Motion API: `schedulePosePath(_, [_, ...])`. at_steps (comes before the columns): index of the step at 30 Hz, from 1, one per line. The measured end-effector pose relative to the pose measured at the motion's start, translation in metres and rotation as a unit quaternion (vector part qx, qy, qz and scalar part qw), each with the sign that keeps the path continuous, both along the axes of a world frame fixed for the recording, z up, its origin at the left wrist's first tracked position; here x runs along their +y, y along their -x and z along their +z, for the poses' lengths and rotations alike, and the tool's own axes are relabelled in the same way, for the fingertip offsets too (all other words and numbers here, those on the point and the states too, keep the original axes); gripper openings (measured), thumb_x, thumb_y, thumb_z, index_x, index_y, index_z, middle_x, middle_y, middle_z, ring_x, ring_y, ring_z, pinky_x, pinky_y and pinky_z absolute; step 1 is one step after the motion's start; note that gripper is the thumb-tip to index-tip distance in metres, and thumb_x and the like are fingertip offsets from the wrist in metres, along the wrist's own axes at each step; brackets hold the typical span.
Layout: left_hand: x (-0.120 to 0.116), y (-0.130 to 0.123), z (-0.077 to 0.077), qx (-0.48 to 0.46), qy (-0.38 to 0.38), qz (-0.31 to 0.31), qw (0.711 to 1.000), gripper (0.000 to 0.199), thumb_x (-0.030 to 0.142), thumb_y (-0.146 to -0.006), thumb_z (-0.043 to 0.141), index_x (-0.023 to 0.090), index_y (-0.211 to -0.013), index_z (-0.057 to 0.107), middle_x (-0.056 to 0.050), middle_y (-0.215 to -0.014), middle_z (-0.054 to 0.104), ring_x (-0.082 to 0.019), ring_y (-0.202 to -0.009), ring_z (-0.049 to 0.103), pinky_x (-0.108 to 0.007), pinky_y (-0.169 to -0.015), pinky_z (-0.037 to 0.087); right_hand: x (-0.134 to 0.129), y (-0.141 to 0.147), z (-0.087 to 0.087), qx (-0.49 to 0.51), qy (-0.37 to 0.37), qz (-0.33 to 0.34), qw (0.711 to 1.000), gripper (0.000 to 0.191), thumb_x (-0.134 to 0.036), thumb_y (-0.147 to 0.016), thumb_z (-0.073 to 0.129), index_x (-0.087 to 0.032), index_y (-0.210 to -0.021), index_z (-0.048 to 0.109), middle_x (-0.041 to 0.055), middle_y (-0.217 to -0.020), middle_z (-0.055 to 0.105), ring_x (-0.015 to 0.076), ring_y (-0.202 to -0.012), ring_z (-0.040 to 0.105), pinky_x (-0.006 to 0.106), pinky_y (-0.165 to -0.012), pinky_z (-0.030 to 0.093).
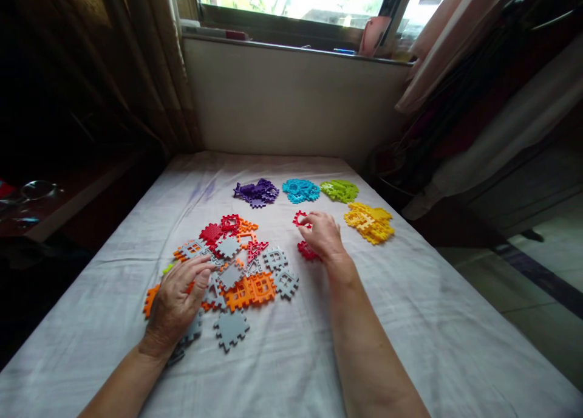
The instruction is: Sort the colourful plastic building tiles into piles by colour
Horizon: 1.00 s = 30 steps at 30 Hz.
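Observation:
My right hand pinches a red frame-shaped piece between thumb and fingers, above the sheet. Just below that hand lies a small red group, partly covered by it. My left hand rests over the left side of a mixed pile, its fingers slightly apart; nothing shows between them. In this pile are orange pieces, grey pieces and red pieces. A bit of green peeks out beside the left fingers.
Along the far side lie a purple heap, a blue heap and a green heap. A yellow heap sits at the right. Behind the white sheet stand a wall and a window sill holding a pink cup.

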<state>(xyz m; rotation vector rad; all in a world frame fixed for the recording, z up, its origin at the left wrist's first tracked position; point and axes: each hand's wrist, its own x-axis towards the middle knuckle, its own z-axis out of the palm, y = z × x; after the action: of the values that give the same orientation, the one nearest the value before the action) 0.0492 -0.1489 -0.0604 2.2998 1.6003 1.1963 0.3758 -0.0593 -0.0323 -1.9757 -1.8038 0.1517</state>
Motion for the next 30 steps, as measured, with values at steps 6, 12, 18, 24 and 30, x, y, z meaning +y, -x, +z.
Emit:
schedulePosePath(6, [0.003,-0.001,-0.003,0.001,0.004,0.000,1.000,0.035,0.046,-0.099,0.047,0.025,-0.098,0.075,-0.006,-0.113,0.076,-0.023,-0.107,0.070,-0.041,-0.102,0.051,-0.001,-0.048,-0.007,-0.025,0.081,-0.082,0.993,0.011,-0.028,-0.075,0.071,-0.028,-0.078,0.081,0.0100,-0.088,0.078,0.0300,-0.094,0.069,0.043,-0.084,0.051])
schedulePosePath(12, [0.002,-0.001,0.001,-0.017,0.044,0.021,0.999,0.039,0.050,-0.098,0.044,0.025,-0.097,0.075,-0.006,-0.117,0.075,-0.022,-0.110,0.069,-0.040,-0.102,0.052,-0.009,-0.028,0.014,-0.039,0.049,-0.074,0.995,0.020,-0.031,-0.082,0.066,-0.027,-0.094,0.081,0.0106,-0.109,0.077,0.0309,-0.106,0.067,0.044,-0.091,0.049])
schedulePosePath(18, [0.005,-0.001,0.000,-0.019,0.028,0.007,0.999,0.037,0.048,-0.098,0.046,0.024,-0.096,0.074,-0.006,-0.113,0.076,-0.022,-0.107,0.070,-0.038,-0.098,0.054,-0.018,0.047,0.018,-0.002,0.032,0.186,0.982,0.030,-0.022,-0.088,0.062,-0.028,-0.114,0.074,0.0031,-0.126,0.072,0.0216,-0.119,0.061,0.036,-0.104,0.045])
schedulePosePath(24, [0.004,-0.003,-0.003,0.008,0.029,0.024,0.999,0.039,0.049,-0.098,0.043,0.025,-0.095,0.074,-0.006,-0.113,0.076,-0.023,-0.106,0.070,-0.043,-0.101,0.050,-0.024,0.082,0.002,-0.049,0.085,0.252,0.963,0.036,-0.019,-0.089,0.060,-0.028,-0.122,0.071,0.0046,-0.126,0.072,0.0224,-0.118,0.062,0.034,-0.100,0.045])
schedulePosePath(30, [0.001,-0.007,-0.007,0.077,0.014,0.058,0.995,0.037,0.050,-0.097,0.043,0.028,-0.098,0.073,-0.006,-0.118,0.075,-0.029,-0.113,0.067,-0.058,-0.113,0.033,-0.020,0.072,0.007,-0.058,0.086,0.214,0.971,0.024,-0.028,-0.088,0.064,-0.026,-0.109,0.076,0.0070,-0.111,0.076,0.0228,-0.107,0.067,0.033,-0.093,0.047])
